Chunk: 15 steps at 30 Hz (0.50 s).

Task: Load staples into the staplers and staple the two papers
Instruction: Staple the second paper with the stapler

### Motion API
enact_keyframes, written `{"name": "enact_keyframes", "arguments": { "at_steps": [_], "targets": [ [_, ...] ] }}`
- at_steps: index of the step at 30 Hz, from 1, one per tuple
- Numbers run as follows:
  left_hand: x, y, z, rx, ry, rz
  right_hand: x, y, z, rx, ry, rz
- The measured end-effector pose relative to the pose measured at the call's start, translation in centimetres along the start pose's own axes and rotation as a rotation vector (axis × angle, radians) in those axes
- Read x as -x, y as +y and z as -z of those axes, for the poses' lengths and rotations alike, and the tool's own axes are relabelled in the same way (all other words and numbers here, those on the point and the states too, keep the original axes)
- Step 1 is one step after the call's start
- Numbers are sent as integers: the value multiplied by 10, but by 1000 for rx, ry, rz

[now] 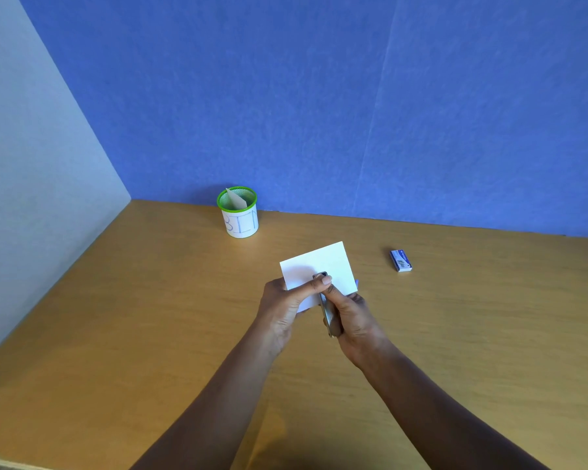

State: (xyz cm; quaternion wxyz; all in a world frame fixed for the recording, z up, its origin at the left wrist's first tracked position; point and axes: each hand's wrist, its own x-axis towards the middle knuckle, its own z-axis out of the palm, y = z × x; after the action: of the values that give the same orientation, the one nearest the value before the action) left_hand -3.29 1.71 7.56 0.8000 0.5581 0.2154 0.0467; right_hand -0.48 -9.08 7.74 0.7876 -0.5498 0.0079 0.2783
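Observation:
White papers (323, 262) are held just above the wooden table, near its middle. My left hand (282, 307) pinches their near left edge, with the thumb lying across the top toward the stapler's head. A small metal stapler (327, 313) reaches over the papers' near edge, its nose on the sheet. My right hand (353, 315) grips the stapler's body from the right. A small blue and white staple box (400, 260) lies on the table to the right of the papers.
A green-rimmed mesh cup (238, 213) labelled BIN, with a slip of paper in it, stands at the back by the blue wall. A pale wall borders the table on the left.

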Motion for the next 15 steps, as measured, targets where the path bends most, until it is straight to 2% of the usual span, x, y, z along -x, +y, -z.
{"name": "enact_keyframes", "arguments": {
  "at_steps": [15],
  "targets": [
    [0,-1,-4,69,60,15,-2,-2,0,12,21,10]
  ]
}}
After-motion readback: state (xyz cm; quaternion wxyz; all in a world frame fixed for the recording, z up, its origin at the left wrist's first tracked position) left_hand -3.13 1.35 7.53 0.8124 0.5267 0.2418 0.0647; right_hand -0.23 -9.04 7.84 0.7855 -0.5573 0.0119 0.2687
